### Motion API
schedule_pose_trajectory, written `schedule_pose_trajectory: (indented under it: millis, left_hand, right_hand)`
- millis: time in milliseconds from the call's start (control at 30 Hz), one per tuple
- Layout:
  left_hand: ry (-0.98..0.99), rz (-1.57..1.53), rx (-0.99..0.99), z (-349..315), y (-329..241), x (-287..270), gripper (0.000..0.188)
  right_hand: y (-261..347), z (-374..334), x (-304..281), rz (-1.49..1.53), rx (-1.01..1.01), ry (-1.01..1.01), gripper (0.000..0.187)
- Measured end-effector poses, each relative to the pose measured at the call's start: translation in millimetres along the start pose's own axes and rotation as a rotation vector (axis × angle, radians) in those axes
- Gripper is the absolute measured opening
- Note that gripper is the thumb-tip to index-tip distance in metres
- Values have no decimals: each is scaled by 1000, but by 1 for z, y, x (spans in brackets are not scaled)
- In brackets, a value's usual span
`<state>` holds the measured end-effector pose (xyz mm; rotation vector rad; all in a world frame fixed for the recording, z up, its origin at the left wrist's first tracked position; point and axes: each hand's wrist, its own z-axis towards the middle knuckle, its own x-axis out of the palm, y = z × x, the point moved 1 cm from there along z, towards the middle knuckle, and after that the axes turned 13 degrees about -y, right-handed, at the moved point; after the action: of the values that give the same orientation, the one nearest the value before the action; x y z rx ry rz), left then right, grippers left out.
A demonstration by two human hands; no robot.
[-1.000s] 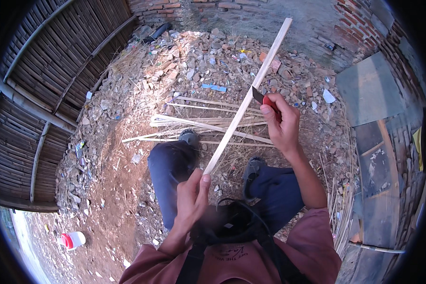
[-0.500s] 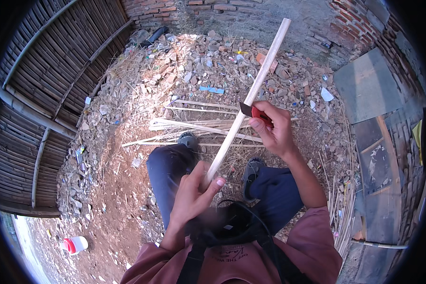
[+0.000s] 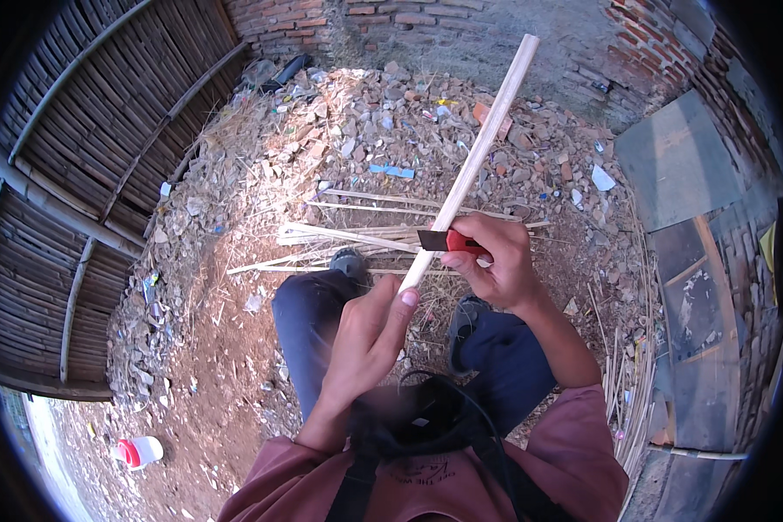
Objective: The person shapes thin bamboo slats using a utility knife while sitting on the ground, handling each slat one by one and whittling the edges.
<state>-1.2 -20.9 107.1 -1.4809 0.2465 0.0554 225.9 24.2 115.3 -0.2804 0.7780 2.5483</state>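
Observation:
My left hand (image 3: 370, 335) is closed around the lower end of a long pale bamboo strip (image 3: 487, 142), which slants up and away to the right. In my right hand (image 3: 500, 265) is a red utility knife (image 3: 464, 243), gripped by its handle. Its dark, wide blade lies across the strip a short way above my left thumb. Beyond my feet, several thinner bamboo strips (image 3: 344, 235) lie loosely on the ground, partly hidden behind the held strip and my hands.
Broken brick and rubble (image 3: 365, 130) cover the ground up to a brick wall (image 3: 426, 16). A bamboo-slat wall (image 3: 139, 96) rises at left. A clear container with a red lid (image 3: 130, 452) lies at lower left. Flat panels (image 3: 680, 161) lean at right, near more thin strips (image 3: 625, 391).
The knife has slid down the strip toward my left hand, its blade now nearly level. My left hand has risen a little and moved right with the strip's lower end.

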Motion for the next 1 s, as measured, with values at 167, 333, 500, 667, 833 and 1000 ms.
schedule_pose_trajectory:
  millis: [167, 333, 500, 667, 833, 1000]
  left_hand:
    - [63, -183, -42, -5, 7, 5, 39]
    - [-39, -17, 112, -14, 9, 11, 40]
    - [-81, 119, 167, -21, 13, 16, 41]
    - [-122, 194, 169, -25, 21, 18, 42]
    - [-134, 235, 154, -29, 19, 17, 42]
    - [-151, 245, 139, -29, 23, 14, 42]
  right_hand:
    - [2, 4, -5, -55, -59, -25, 30]
    - [7, 5, -8, -130, -39, -82, 30]
    - [2, 8, -16, -173, -77, -104, 28]
    - [-2, 9, -15, -184, -42, -130, 26]
    - [-7, 8, -13, -179, -63, -180, 24]
    - [1, 6, -13, -236, -85, 1, 27]
